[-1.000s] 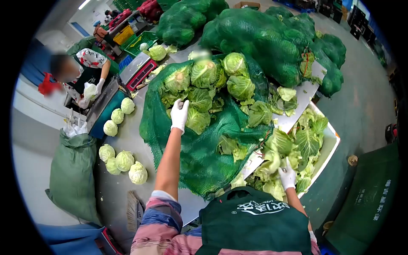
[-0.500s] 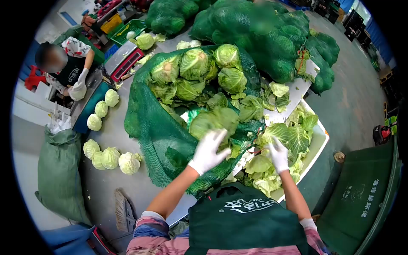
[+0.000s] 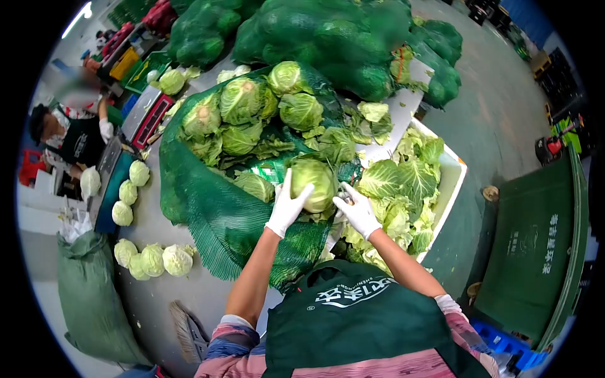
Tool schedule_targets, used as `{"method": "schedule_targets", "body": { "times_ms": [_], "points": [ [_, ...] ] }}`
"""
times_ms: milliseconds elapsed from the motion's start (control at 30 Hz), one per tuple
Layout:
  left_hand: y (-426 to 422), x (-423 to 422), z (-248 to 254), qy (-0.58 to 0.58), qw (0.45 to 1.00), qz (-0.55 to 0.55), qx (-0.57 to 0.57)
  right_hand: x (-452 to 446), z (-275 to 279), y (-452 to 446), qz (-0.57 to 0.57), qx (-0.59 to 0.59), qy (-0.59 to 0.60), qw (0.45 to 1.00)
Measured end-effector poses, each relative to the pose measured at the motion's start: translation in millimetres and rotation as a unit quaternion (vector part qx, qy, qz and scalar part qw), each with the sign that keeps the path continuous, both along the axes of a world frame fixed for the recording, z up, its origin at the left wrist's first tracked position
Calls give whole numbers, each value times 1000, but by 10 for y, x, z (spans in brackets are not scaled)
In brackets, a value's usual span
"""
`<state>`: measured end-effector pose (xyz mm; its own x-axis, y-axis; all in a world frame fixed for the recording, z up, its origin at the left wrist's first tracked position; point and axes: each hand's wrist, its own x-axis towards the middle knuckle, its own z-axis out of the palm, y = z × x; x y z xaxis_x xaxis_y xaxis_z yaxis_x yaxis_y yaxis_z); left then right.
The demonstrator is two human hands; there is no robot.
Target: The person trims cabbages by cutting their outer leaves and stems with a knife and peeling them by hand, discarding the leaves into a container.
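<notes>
A green cabbage (image 3: pixel 313 183) sits between my white-gloved hands, in front of the opened green mesh sack (image 3: pixel 217 236). My left hand (image 3: pixel 288 206) grips it from the left, thumb over its near side and fingers along its edge. On the right side, my right hand (image 3: pixel 358 211) has its fingertips against the cabbage; a small greyish patch by those fingers is unclear. Several more cabbages (image 3: pixel 240 101) with outer leaves lie in the mesh sack. To the right of my right hand, loose cabbage leaves (image 3: pixel 403 189) fill a white box (image 3: pixel 452 176).
Trimmed pale cabbages (image 3: pixel 152 259) stand on the grey table (image 3: pixel 208 296) at left, near a brush (image 3: pixel 186 331). Full mesh sacks (image 3: pixel 328 47) are piled behind. Another person (image 3: pixel 79 142) works at the far left. A green bin (image 3: pixel 535 246) stands at right.
My left hand has moved up onto a cabbage, which was blurred in motion before. My right hand has left the loose leaves and come to the cabbage's right side. The view has shifted.
</notes>
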<state>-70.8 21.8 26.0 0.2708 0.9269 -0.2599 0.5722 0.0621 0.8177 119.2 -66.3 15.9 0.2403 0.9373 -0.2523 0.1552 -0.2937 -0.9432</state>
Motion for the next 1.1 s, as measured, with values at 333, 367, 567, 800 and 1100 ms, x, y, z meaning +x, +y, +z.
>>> {"method": "schedule_targets", "body": {
  "times_ms": [333, 367, 567, 800, 1100],
  "points": [
    [319, 1055, 85, 23, 947, -238, 214, 756, -382, -190, -173, 1, -219, 960],
    [388, 1141, 88, 85, 941, -251, 211, 787, -423, -221, -186, 81, -247, 947],
    [453, 1559, 166, 218, 907, -269, 240, 699, -318, -395, -146, 51, -330, 931],
    [462, 1704, 132, 219, 914, -319, 125, 698, -131, -322, -79, -91, -277, 953],
    [441, 1683, 37, 210, 919, -287, 168, 817, -285, -156, -37, -115, -226, 967]
  ]
}}
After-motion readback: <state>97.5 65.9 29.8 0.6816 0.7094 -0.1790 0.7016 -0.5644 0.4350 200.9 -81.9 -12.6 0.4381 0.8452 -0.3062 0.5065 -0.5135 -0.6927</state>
